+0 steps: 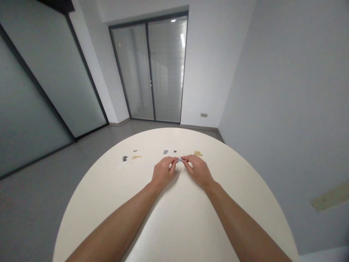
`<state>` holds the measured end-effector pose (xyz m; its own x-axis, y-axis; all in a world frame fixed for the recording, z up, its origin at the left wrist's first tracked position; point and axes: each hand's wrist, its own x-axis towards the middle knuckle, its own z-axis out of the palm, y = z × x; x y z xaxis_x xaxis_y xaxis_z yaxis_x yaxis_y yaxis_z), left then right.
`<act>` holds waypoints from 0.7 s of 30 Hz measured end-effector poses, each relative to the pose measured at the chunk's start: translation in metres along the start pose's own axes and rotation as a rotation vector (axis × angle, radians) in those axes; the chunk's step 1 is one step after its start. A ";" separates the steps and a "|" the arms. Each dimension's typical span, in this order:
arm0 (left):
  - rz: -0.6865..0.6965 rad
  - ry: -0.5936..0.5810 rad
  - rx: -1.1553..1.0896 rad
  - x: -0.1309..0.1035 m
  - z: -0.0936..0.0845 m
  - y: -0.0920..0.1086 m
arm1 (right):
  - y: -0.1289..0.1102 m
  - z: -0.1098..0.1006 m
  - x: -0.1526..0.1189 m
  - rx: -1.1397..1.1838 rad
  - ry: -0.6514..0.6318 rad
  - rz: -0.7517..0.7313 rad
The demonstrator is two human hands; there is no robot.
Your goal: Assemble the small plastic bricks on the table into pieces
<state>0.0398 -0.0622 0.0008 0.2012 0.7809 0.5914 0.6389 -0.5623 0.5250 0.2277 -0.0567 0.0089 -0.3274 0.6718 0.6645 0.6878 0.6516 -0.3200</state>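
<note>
Both my hands meet over the middle of the round white table (163, 225), fingers pinched around one small grey-blue strip (179, 160). My left hand (164, 170) grips its left end and my right hand (198, 169) its right end. The strip is too small to tell its exact kind. Just beyond my fingers lie a flat grey piece (165, 151), a small black bit (175, 151) and some pale bits (184, 152). Several yellow sticks (198, 153) lie beyond my right hand.
On the table's left are a black piece (125, 158), more yellow sticks (136, 157) and a small grey strip (135, 150). Behind the table stands a glass door (166, 72) with blinds. A grey wall (294, 91) runs along the right.
</note>
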 end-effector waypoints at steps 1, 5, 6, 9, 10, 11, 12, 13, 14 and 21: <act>-0.003 -0.006 0.000 0.000 0.000 0.000 | 0.000 0.000 0.000 0.008 0.004 -0.004; -0.018 -0.022 -0.007 0.001 0.001 -0.002 | 0.001 0.000 0.000 0.032 0.014 -0.033; -0.023 -0.025 -0.010 0.001 0.001 -0.002 | 0.001 0.001 0.000 0.034 0.017 -0.041; -0.037 -0.028 -0.022 0.001 0.001 -0.003 | 0.001 0.001 0.000 0.035 0.017 -0.061; -0.042 -0.027 -0.024 0.001 0.001 -0.002 | 0.001 0.001 -0.001 0.032 0.014 -0.067; -0.047 -0.027 -0.027 0.001 0.001 -0.002 | 0.001 0.001 -0.001 0.030 0.011 -0.075; -0.050 -0.029 -0.029 0.001 0.001 -0.002 | 0.001 0.002 -0.001 0.029 0.009 -0.084; -0.053 -0.032 -0.031 0.001 0.001 -0.002 | 0.002 0.002 -0.001 0.029 0.009 -0.093; -0.054 -0.033 -0.031 0.001 0.001 -0.002 | 0.002 0.002 0.000 0.029 0.011 -0.098; -0.016 -0.002 -0.034 0.000 0.003 -0.004 | 0.005 0.003 0.000 -0.005 0.018 -0.067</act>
<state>0.0398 -0.0589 -0.0032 0.1924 0.7904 0.5816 0.6169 -0.5583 0.5547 0.2291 -0.0529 0.0052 -0.3612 0.6201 0.6964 0.6680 0.6931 -0.2707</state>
